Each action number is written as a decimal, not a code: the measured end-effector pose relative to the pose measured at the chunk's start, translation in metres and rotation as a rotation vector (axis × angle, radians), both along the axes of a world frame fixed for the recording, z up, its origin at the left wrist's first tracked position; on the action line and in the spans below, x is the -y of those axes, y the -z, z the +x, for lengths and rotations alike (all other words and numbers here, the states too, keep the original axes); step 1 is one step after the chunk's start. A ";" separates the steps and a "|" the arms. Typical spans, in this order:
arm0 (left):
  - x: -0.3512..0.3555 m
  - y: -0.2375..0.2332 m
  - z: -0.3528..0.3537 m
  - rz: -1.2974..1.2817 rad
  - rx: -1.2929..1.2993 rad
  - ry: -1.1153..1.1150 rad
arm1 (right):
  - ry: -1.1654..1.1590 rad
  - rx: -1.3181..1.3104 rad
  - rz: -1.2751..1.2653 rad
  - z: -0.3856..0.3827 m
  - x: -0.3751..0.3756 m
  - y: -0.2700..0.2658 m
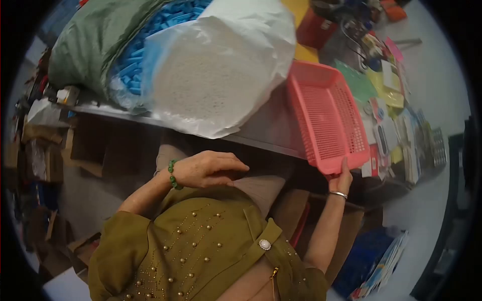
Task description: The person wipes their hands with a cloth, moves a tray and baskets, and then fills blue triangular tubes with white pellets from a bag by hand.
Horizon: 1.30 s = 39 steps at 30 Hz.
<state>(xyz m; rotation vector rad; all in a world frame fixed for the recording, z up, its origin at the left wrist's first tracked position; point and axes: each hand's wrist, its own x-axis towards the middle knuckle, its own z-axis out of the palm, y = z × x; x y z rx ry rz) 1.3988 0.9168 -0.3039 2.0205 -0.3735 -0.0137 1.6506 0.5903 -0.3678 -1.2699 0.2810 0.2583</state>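
Observation:
My right hand (342,181), with a silver bangle at the wrist, grips the near rim of a pink plastic basket (335,161). Its thumb lies over the rim and the fingers are underneath. The basket's long mesh body tilts over the table edge, its slotted floor showing. Over my lap hovers my left hand (211,169), wearing a green bead bracelet; its fingers are loosely bent, thumb apart, and nothing is in them. Ahead of it, a large white plastic bag (266,45) lies open on the table, with many tiny pale pieces (198,90) inside.
A green woven sack (83,55) full of blue plastic pieces (131,70) stands at the back left. Papers and packets (389,128) crowd the right side beside a red container (316,27). Cardboard boxes (47,160) sit at the left; a blue bag (364,261) is low right.

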 end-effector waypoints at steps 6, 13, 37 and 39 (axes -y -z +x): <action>-0.098 -0.026 -0.086 -0.231 0.207 -0.869 | -0.103 0.002 -0.195 -0.084 -0.020 0.020; -0.175 0.044 -0.083 -0.346 0.065 -1.133 | -0.593 0.293 -0.167 -0.125 -0.187 0.024; -0.221 0.071 0.021 0.009 0.358 -0.982 | 0.311 0.506 -0.189 -0.095 -0.300 0.031; -0.226 0.076 0.033 -0.029 0.422 -0.951 | 0.303 0.502 -0.195 -0.086 -0.288 0.040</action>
